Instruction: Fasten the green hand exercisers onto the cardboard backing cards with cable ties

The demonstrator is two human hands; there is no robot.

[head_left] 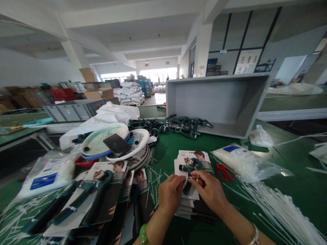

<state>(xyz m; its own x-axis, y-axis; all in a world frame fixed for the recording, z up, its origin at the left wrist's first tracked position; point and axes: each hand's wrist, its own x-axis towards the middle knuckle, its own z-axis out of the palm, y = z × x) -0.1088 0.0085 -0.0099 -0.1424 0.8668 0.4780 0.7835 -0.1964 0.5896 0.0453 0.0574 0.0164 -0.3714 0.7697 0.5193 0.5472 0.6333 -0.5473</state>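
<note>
My left hand (170, 192) and my right hand (211, 190) meet over a stack of printed cards (182, 158). Both have their fingers pinched on a thin white cable tie (188, 178), whose ends are mostly hidden by the fingertips. Beneath them a dark green hand tool (190, 166) with a metal joint lies on the top card, its handle partly covered by my fingers. Red-handled scissors (225, 172) rest just right of the stack. Further right fans out a large bundle of loose white cable ties (283, 211).
At the left lie carded tools (87, 190) in an overlapping pile. Behind them, round tubs (104, 139) carry a phone (117, 144). Loose green tools (189, 126) spill from a grey crate (209, 102) on its side. Plastic bags of cable ties (246, 160) flank the work area.
</note>
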